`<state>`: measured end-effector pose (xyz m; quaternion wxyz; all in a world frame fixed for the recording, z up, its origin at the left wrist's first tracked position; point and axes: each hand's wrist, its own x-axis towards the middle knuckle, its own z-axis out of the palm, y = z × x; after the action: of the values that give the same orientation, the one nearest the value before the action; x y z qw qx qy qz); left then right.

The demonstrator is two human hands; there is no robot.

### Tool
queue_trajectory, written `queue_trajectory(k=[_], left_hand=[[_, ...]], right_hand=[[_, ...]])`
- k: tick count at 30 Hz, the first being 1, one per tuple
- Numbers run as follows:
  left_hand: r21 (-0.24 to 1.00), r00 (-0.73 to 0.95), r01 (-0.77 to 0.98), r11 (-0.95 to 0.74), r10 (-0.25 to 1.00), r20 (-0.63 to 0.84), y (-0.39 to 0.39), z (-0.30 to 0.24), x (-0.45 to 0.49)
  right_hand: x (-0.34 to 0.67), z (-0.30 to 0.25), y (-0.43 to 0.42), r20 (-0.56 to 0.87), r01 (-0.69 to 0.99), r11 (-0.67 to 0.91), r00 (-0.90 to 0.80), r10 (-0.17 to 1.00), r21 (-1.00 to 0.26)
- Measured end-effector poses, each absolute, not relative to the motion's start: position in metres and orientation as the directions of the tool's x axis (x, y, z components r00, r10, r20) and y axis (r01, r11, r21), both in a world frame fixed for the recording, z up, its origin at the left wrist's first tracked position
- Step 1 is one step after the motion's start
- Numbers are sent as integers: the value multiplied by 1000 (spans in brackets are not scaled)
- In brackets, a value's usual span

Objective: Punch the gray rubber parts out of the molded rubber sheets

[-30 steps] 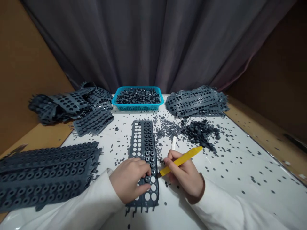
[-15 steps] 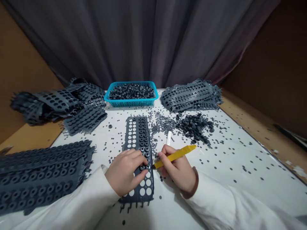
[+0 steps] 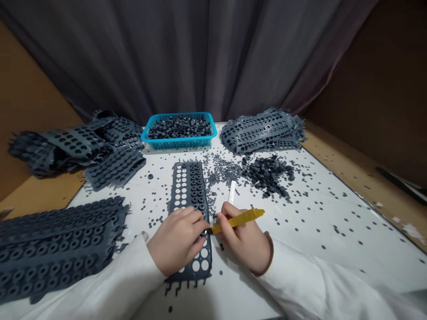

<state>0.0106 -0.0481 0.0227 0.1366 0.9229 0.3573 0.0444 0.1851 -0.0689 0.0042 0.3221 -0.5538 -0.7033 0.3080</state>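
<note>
The perforated strip (image 3: 189,191) lies flat just below the centre of the frame, its long axis running nearly straight away from you. Your left hand (image 3: 176,240) is the nearer, resting across the strip's lower half, fingers curled and thumb close to the forefinger; whether they pinch a ring cannot be told. Your right hand (image 3: 247,242), beside the strip's right edge, is closed in a pen-like grip on the yellow tool (image 3: 238,220), whose dark tip points left and meets that edge by your left fingertips. Beneath is a white table (image 3: 300,242) strewn with small dark discs. Note the blue basket (image 3: 180,142) at upper centre, the heap of dark pieces (image 3: 268,175) right of centre, and the studded sheets (image 3: 60,249) at lower left. A grey curtain (image 3: 180,58) closes the top of the frame, between brown side panels (image 3: 373,89).
</note>
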Motion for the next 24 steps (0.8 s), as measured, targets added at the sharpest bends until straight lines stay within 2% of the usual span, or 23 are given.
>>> queue_trajectory(k=[4, 7, 11, 17, 24], left_hand=[[92, 771, 637, -765, 629, -106, -47, 34, 21], [49, 781, 617, -786, 603, -161, -44, 39, 25], [127, 765, 642, -756, 621, -173, -39, 40, 22], [276, 749, 657, -701, 648, -138, -37, 31, 14], [303, 752, 644, -703, 655, -78, -38, 26, 10]], right_hand=[[185, 2, -68, 120, 577, 206, -185, 975, -790], [185, -1, -68, 124, 537, 200, -174, 977, -820], [186, -1, -69, 101, 477, 171, -168, 981, -862], [189, 9, -66, -12, 438, 147, -340, 940, -887], [193, 5, -62, -46, 384, 121, -398, 916, -915]])
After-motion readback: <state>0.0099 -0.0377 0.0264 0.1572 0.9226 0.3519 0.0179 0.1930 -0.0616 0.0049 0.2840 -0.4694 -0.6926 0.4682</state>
